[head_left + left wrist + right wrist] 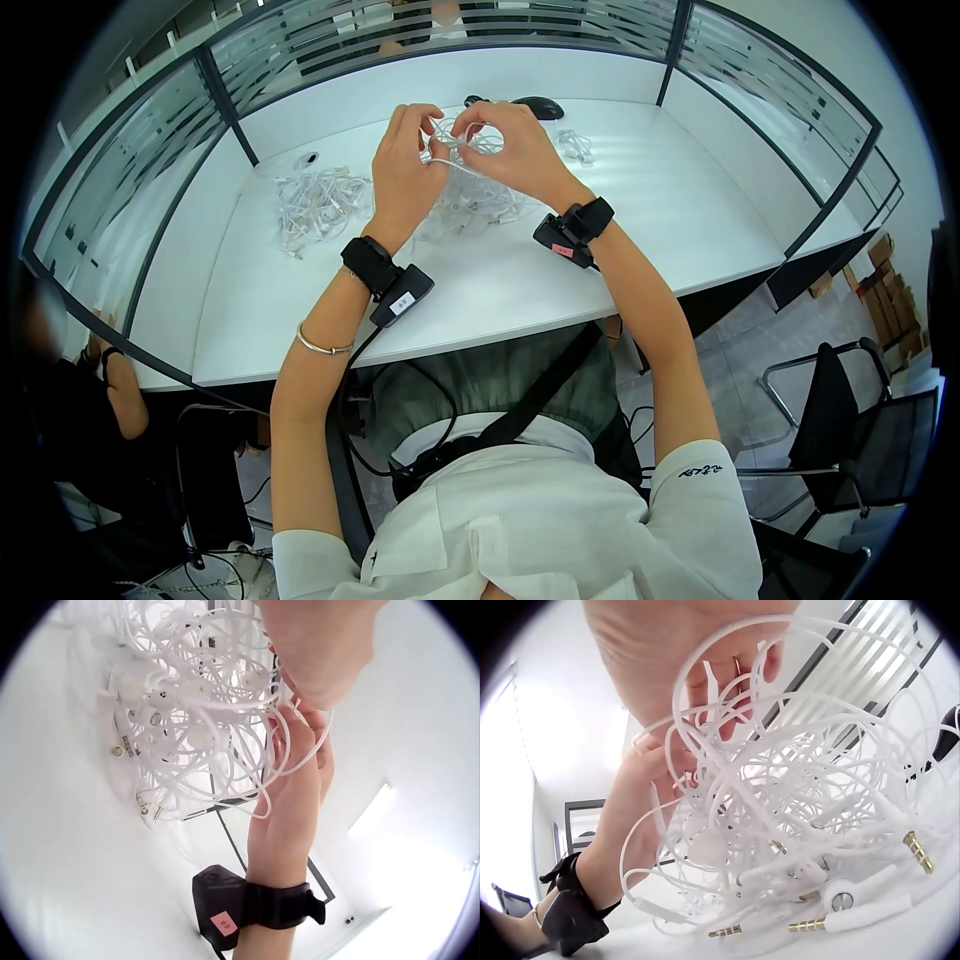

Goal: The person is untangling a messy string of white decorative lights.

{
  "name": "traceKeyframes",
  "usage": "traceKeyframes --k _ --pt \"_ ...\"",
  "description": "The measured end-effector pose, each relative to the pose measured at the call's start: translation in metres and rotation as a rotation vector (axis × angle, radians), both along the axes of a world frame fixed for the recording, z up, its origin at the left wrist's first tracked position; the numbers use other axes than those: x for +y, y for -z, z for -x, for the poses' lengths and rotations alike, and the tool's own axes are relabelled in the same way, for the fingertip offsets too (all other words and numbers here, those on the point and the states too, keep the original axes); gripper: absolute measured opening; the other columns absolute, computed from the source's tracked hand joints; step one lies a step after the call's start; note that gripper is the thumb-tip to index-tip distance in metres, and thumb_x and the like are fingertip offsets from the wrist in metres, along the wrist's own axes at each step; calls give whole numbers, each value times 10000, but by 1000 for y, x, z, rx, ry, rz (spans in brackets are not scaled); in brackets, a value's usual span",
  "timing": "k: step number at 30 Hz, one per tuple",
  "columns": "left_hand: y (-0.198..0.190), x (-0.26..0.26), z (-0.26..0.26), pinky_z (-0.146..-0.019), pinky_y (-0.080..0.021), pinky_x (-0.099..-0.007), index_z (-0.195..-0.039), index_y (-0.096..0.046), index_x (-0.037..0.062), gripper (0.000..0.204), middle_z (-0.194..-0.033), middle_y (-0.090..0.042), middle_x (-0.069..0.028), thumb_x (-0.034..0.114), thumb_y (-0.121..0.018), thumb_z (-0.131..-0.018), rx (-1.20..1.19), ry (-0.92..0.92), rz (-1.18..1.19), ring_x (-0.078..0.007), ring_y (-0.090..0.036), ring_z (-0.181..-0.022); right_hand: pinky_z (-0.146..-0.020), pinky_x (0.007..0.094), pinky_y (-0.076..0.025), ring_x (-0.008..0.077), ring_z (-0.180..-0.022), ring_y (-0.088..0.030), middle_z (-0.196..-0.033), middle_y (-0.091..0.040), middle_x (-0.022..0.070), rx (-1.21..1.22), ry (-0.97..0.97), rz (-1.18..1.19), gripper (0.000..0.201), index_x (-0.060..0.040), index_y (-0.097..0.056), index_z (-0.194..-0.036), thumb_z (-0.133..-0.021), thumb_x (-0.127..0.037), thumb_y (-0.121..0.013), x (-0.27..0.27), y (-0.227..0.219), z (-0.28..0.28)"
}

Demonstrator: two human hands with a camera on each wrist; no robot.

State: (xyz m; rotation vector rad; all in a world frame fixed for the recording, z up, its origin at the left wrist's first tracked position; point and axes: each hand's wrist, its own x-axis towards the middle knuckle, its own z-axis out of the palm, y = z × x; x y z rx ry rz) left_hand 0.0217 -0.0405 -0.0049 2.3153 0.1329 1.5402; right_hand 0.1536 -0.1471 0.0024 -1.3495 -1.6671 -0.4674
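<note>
A tangled pile of white wired earphones [470, 205] lies on the table in front of the person. Above it, the left hand [408, 165] pinches white cable between thumb and curled fingers. Facing it, the right hand [522, 150] also grips strands of cable, its thumb and forefinger bent together. Loops run between both hands and hang into the tangle. Gold headphone plugs [806, 926] and a round silver-centred piece [841, 901] show at the bottom of the pile in the right wrist view. Fingertips are partly hidden by cable in both wrist views.
A second heap of white cables [315, 205] lies at the left, with a small white round object [307, 160] behind it. A smaller cable bundle [575, 147] sits at the right, near a black mouse [540, 107]. Low partition walls [440, 75] enclose the table.
</note>
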Motion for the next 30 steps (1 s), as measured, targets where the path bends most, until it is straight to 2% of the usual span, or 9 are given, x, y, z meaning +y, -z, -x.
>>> traceKeyframes --k 3,6,9,12,15,18,21,24,30 --pt "-2 -3 1 -645 -464 -322 -1007 -564 69 292 -917 -511 -75 -19 -576 -729 -38 -51 20 -200 -548 -746 -879 322 -376 141 -834 -613 -847 -648 -40 -22 11 -9 149 -128 -617 -883 -743 -154 -662 -1 0 -1" --pt "2 6 -3 -659 -469 -317 -982 -582 57 253 -955 -508 -82 -14 -579 -739 -56 12 -30 -202 -559 -783 -880 327 -380 141 -824 -616 -839 -648 -40 45 -54 21 145 -124 -617 -876 -742 -155 -662 0 -2 -4" --pt "3 10 -5 -715 -480 -314 -920 -603 20 162 -921 -589 -102 -25 -571 -767 -66 111 6 -220 -608 -818 -856 329 -412 151 -794 -625 -822 -656 -29 59 -66 1 148 -101 -616 -869 -731 -136 -656 0 -3 -4" --pt "2 9 -6 -742 -481 -327 -905 -609 11 139 -895 -618 -109 -28 -568 -778 -93 134 -5 -232 -623 -805 -820 320 -445 163 -772 -622 -812 -663 7 97 -92 8 154 -70 -623 -867 -726 -124 -652 -2 -5 -3" --pt "4 12 -6 -783 -483 -328 -920 -620 8 130 -901 -643 -107 -9 -570 -801 -38 150 62 -227 -638 -824 -796 302 -466 166 -755 -610 -799 -663 42 183 -113 40 159 -43 -633 -864 -725 -116 -653 -3 -4 -5" --pt "5 18 -7 -832 -483 -321 -947 -628 13 134 -906 -672 -99 16 -570 -826 62 254 212 -209 -650 -855 -787 293 -463 160 -745 -583 -790 -650 52 199 -143 56 153 -34 -639 -861 -733 -116 -652 -4 -5 -5" --pt "7 21 -10 -864 -479 -311 -959 -629 4 137 -913 -686 -95 28 -572 -837 52 333 273 -187 -649 -890 -782 292 -453 150 -759 -554 -789 -634 38 256 -172 84 132 -32 -638 -857 -751 -110 -640 -5 -2 -5" --pt "6 22 -9 -866 -481 -315 -953 -627 -4 131 -927 -683 -89 29 -583 -833 92 402 356 -178 -644 -887 -778 289 -439 140 -782 -525 -795 -615 25 315 -220 96 102 -32 -634 -849 -771 -95 -619 -4 -1 -8" --pt "3 20 -8 -809 -446 -251 -912 -616 2 92 -911 -659 -53 33 -610 -825 130 524 425 -128 -616 -882 -779 262 -419 115 -810 -497 -834 -580 1 452 -319 158 66 -32 -580 -847 -794 -55 -549 -3 1 -17"
